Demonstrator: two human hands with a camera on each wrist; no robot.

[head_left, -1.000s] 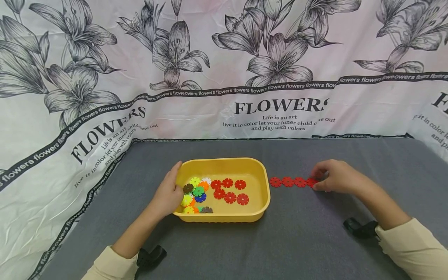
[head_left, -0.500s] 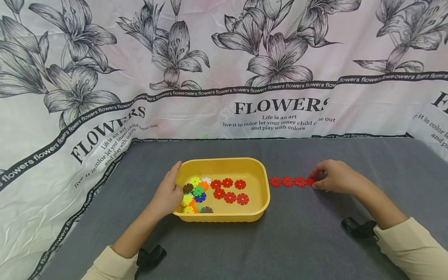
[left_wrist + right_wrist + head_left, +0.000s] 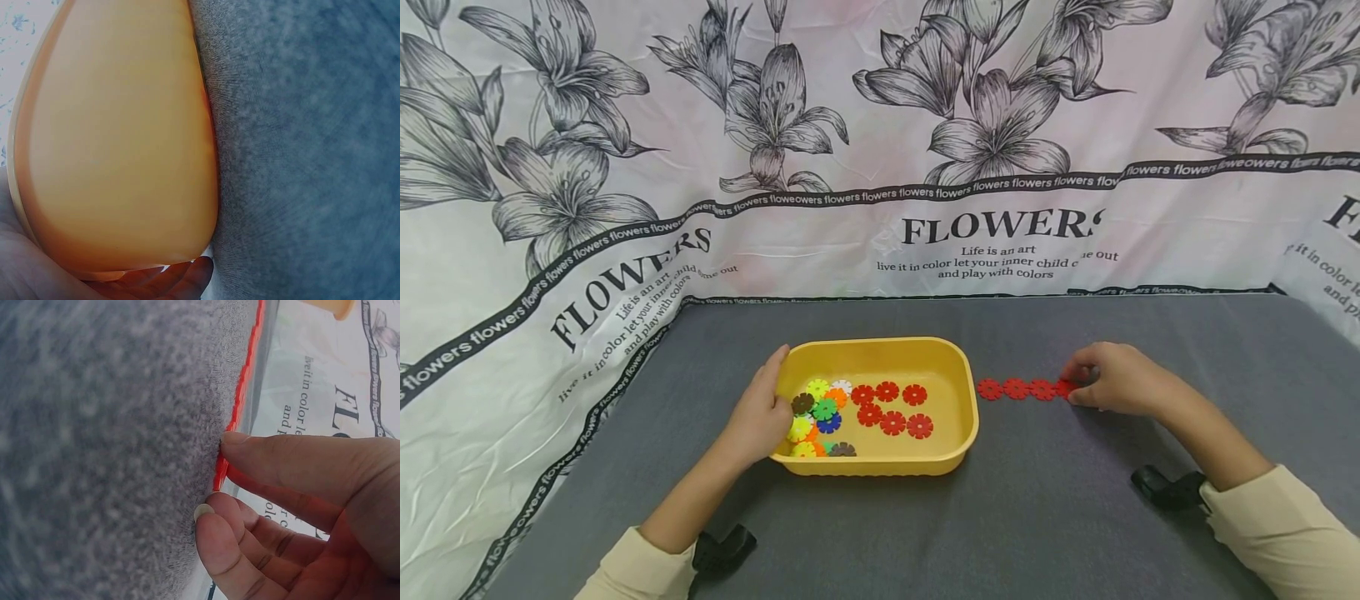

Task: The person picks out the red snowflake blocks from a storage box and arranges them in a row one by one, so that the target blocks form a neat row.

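Note:
My left hand (image 3: 760, 421) grips the left end of a yellow plastic tray (image 3: 957, 442), thumb at its rim. In the left wrist view, fingertips (image 3: 200, 272) curl under the end of the tray's wall. Right of the tray, red flower-shaped discs (image 3: 1017, 389) lie in a straight row on the cloth. With its thumb and fingers, my right hand (image 3: 1116, 382) pinches the disc at the row's right end, partly covering it. Seen edge-on in the right wrist view, the red row (image 3: 242, 384) runs away from the thumb (image 3: 250, 450).
Inside the tray, several loose red discs (image 3: 892, 423) lie in the middle, with mixed-colour discs (image 3: 824, 409) bunched at the left. Grey cloth (image 3: 1000, 525) covers the table. A flower-printed curtain (image 3: 820, 242) hangs behind it. Black straps (image 3: 1168, 489) sit at both wrists.
My right forearm has shifted very slightly left, its fingers still on the end disc. The left hand and tray look unchanged.

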